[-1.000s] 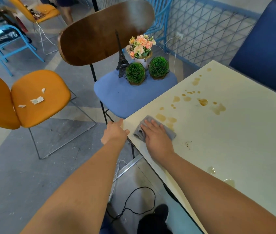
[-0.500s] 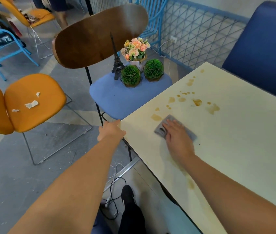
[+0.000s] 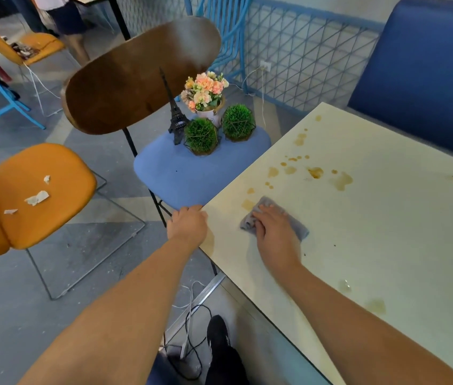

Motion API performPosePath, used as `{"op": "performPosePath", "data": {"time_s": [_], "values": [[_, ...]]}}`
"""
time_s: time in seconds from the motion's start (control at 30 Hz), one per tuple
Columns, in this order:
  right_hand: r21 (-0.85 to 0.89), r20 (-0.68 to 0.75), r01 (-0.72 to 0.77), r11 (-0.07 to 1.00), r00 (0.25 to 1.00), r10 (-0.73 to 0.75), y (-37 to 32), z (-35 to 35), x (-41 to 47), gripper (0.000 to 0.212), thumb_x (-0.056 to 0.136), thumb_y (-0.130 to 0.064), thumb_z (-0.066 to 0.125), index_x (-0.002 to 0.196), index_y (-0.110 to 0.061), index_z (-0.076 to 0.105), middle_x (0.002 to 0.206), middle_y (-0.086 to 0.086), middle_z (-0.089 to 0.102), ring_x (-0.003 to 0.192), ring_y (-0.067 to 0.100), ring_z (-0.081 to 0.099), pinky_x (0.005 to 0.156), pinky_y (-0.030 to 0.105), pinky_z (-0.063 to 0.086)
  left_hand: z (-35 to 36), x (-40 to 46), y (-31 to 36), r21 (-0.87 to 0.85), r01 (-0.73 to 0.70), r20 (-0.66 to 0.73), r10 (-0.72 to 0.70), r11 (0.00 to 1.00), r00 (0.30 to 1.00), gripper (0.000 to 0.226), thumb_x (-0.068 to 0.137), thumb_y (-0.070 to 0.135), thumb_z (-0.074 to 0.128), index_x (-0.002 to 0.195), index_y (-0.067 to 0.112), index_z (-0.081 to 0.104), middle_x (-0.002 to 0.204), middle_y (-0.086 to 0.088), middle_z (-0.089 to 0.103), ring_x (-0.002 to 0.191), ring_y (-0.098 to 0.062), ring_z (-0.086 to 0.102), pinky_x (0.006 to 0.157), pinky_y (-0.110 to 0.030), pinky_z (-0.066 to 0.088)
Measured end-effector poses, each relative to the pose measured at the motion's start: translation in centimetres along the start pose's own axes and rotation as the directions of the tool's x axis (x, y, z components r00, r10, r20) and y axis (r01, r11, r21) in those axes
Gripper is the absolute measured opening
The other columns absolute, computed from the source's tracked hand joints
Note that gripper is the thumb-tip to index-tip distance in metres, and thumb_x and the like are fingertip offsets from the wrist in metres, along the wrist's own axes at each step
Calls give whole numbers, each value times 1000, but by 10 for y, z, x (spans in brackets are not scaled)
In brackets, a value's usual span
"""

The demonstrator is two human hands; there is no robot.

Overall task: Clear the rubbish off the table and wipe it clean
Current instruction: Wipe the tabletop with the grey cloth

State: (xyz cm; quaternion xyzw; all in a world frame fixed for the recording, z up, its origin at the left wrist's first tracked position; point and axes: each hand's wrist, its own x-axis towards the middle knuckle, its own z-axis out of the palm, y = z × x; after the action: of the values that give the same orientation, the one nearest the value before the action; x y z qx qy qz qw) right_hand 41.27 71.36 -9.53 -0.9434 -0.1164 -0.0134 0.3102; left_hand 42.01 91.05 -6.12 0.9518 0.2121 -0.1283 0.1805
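Observation:
A cream table carries brown spill stains toward its far left side and a few faint wet marks near me. My right hand presses flat on a grey cloth close to the table's left corner, just short of the nearest stains. My left hand grips that corner of the table, fingers curled over its edge.
A blue-seated chair with a brown back stands against the table, holding a flower pot, two green ball plants and a small tower model. An orange chair on the left bears paper scraps. Cables lie on the floor.
My right hand slid the cloth away from the corner, then back toward it over the near stains, which have faded. My left hand stayed on the table corner.

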Motion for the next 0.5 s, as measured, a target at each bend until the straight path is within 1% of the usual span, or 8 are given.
{"op": "performPosePath", "data": {"time_s": [0.03,0.1,0.17,0.23,0.3,0.33,0.4,0.5], "values": [[23,15,56,998,998,-56,-8,8,-8,35,100,-15,44,131,-15,60,141,1,53,138,18,39,120,34,19,0,4,1,-17,-28,-6,28,999,1000,30,98,17,30,113,14,56,118,-14,56,110,-33,45,88,-39,34],[58,69,162,985,984,-166,-14,16,-18,37,98,-17,40,126,-15,64,136,-2,58,135,17,43,119,27,12,1,17,8,-62,-76,-3,76,995,997,33,101,20,29,118,15,57,120,-14,57,111,-34,46,85,-38,36],[43,112,223,974,968,-226,-3,15,-6,39,97,-15,40,129,-17,61,139,-4,56,136,16,40,118,22,7,3,27,16,-117,-83,37,88,990,995,32,103,20,29,116,12,57,119,-17,58,110,-37,47,87,-39,38],[-6,117,192,981,975,-190,11,9,20,43,96,-9,41,135,-19,55,146,-4,48,141,17,34,117,23,5,4,38,23,-172,-101,82,116,980,990,30,104,19,29,112,7,55,117,-21,59,108,-39,51,87,-40,41],[-40,84,103,994,991,-100,15,5,42,45,96,-7,42,138,-19,52,149,-4,43,144,17,29,118,25,4,4,47,27,-213,-98,121,126,972,985,31,106,21,30,119,6,53,116,-18,59,104,-37,53,83,-38,42],[-38,54,53,998,997,-50,9,6,47,44,96,-7,42,137,-18,53,148,-4,44,143,16,29,118,26,4,3,54,30,-222,-108,135,140,969,981,31,106,22,29,122,7,51,112,-15,58,99,-34,53,80,-37,40],[-9,16,-5,1000,1000,5,-8,13,38,41,97,-11,38,133,-15,57,144,-3,50,141,17,35,120,28,7,2,65,34,-247,-118,128,153,962,980,32,106,24,29,117,6,53,101,-11,56,91,-28,50,76,-34,39],[-13,17,69,998,997,-69,-20,24,16,46,94,-18,31,127,-16,63,137,-4,57,135,18,45,117,29,14,1,83,45,-283,-128,128,169,951,977,32,106,26,29,104,7,55,99,-12,55,95,-28,52,83,-35,40]]}}
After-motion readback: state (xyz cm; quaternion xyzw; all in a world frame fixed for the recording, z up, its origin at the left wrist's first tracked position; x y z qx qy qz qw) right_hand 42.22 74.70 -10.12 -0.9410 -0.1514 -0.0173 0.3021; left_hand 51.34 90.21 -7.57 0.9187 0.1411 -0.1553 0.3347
